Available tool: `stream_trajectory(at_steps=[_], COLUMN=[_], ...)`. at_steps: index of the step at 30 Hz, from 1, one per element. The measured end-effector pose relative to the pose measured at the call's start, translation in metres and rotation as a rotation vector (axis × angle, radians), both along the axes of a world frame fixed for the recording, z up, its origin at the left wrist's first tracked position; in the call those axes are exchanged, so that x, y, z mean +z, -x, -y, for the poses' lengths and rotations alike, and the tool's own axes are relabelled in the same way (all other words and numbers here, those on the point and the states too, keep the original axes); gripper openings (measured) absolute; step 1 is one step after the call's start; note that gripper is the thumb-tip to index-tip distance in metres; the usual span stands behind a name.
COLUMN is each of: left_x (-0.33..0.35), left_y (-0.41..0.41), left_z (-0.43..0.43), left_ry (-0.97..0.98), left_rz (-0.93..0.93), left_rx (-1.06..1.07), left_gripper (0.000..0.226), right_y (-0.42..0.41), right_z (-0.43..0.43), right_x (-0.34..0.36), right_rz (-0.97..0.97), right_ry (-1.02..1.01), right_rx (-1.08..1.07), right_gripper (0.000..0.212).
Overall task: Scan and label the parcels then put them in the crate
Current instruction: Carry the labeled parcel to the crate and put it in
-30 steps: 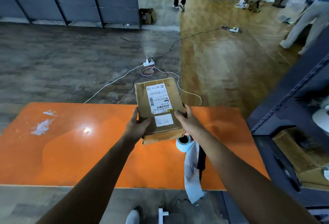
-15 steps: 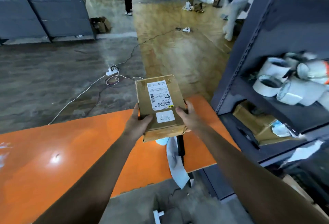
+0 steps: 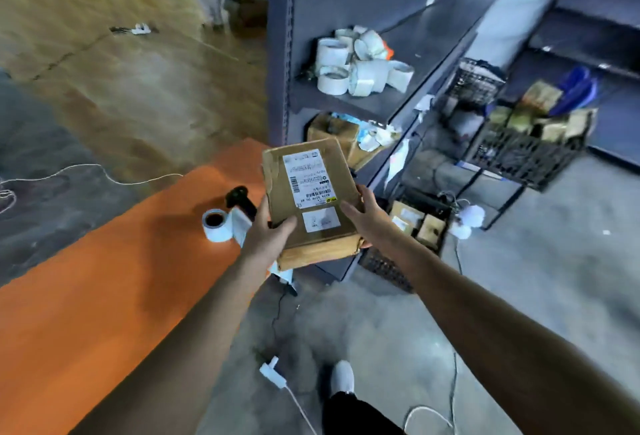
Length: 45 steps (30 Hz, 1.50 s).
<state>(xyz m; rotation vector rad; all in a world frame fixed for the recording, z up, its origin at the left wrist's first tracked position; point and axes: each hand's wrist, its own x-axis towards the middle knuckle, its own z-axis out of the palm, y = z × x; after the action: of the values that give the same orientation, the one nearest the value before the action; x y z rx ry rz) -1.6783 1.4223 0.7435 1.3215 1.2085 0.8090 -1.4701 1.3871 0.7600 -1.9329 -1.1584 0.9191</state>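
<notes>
Parcel (image 3: 311, 192) held up off the table (image 3: 104, 296) — a two-handed grip.

The orange table fills the left; near its right end stand a label roll (image 3: 216, 225) and, just behind it, a black scanner (image 3: 240, 201). The left hand (image 3: 266, 237) grips the parcel's near left corner, thumb on top; the right hand (image 3: 367, 216) clasps the right edge, fingers curled under it. Two white labels show on the brown top face — a large one, and a small one nearer the person. Behind stands a grey shelf (image 3: 398, 36) with white rolls (image 3: 360, 64); farther right, a black crate (image 3: 519, 154) holds brown boxes, well apart from the parcel.
</notes>
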Motion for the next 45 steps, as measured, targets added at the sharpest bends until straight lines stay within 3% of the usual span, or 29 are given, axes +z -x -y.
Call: stream_trajectory(at_steps=[10, 21, 31, 36, 45], left_x=[-0.012, -0.03, -0.037, -0.026, -0.02], left_y=[-0.104, -0.224, -0.382, -0.461, -0.562], left_z=[0.09, 0.196, 0.351, 0.42, 0.435], left_ry=[0.115, 0.119, 0.107, 0.089, 0.074], left_rz=[-0.034, -0.082, -0.185, -0.226, -0.207], left_rx=[-0.354, -0.568, -0.547, -0.57, -0.489], left_gripper=[0.061, 0.067, 0.072, 0.069, 0.07], right_y=[-0.08, -0.172, -0.329, -0.411, -0.518], right_z=[0.156, 0.303, 0.454, 0.524, 0.532], right_x=[-0.011, -0.026, -0.07, -0.061, -0.043], right_rz=[-0.071, 0.01, -0.085, -0.112, -0.098], right_ry=[0.036, 0.11, 0.062, 0.04, 0.029], right_rx=[-0.361, -0.559, -0.585, -0.57, -0.493], right_gripper=[0.055, 0.055, 0.058, 0.056, 0.059])
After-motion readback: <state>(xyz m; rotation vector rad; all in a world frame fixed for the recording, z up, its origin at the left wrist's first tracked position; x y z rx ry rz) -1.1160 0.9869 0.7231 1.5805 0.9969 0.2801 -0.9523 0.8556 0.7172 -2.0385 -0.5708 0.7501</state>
